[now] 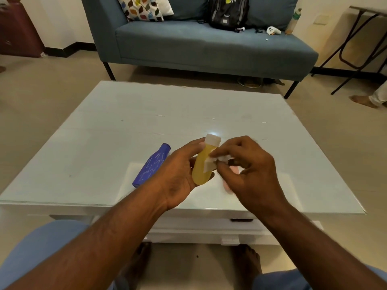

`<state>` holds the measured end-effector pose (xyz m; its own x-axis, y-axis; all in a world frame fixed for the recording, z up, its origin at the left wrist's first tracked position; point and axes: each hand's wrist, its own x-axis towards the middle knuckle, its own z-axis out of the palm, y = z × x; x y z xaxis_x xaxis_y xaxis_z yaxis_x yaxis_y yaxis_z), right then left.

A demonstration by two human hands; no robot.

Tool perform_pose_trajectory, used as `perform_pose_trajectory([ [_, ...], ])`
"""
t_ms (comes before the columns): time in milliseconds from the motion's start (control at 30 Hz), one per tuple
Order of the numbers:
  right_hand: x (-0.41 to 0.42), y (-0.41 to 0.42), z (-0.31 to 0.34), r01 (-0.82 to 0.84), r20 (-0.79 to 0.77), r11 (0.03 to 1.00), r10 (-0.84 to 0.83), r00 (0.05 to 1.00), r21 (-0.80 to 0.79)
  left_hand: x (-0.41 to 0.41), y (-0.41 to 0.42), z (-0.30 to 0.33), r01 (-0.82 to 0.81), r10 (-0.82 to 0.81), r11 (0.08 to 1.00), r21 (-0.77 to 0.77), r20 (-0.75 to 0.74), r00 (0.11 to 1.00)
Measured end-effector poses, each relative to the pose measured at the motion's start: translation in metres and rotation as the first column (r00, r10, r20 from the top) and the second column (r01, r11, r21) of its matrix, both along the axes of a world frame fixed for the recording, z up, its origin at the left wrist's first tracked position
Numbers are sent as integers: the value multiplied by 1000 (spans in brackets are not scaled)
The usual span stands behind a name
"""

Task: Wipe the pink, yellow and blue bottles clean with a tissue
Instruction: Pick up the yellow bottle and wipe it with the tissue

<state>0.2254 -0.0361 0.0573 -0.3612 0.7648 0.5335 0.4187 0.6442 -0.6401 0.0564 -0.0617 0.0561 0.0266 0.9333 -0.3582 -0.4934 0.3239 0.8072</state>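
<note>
My left hand (178,174) grips a yellow bottle (202,171) with a white cap, held tilted above the white table (117,130). My right hand (247,170) pinches a white tissue (211,165) and presses it against the side of the yellow bottle. A blue bottle (151,166) lies on its side on the table, just left of my left hand. Behind my right hand, a pink bottle (229,184) shows only in small parts; the rest is hidden by the fingers.
A blue sofa (199,42) stands beyond the table with a patterned cushion (142,8), a black backpack (229,12) and a white controller (273,30). A folding table (364,36) stands at the right. Another person's foot (363,101) is on the floor at the right edge.
</note>
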Motion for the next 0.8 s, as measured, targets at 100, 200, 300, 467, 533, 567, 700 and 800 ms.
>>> perform_pose_trajectory([
  [100, 5, 7, 4, 89, -89, 996, -90, 992, -5, 2, -3, 4, 16, -16, 1000, -25, -24, 1000],
  [200, 4, 5, 4, 94, -138, 994, -100, 985, -50, 2, -5, 6, 6, -8, 1000, -25, -86, 996],
  [300, 2, 0, 4, 88, -191, 994, -98, 977, -62, 4, -4, 9, -39, 39, 999, 3, -192, 981],
  [467, 3, 4, 3, 100, -228, 993, -112, 967, -65, 10, -2, 8, 2, -1, 1000, 1, -438, 899],
  [533, 3, 4, 3, 107, -221, 992, -118, 968, -60, 13, 0, 7, -9, 0, 1000, -18, -482, 876],
  [567, 3, 3, 3, 102, -195, 994, -107, 975, -36, 13, -1, 9, -25, -1, 998, -50, -475, 880],
  [700, -1, -7, 3, -45, 65, 981, 34, 997, 187, 14, -10, 14, -60, 99, 994, 92, -513, 853],
  [800, -5, -9, 3, -38, 68, 975, 23, 997, 219, 13, -11, 15, -60, 60, 998, 17, -483, 874],
])
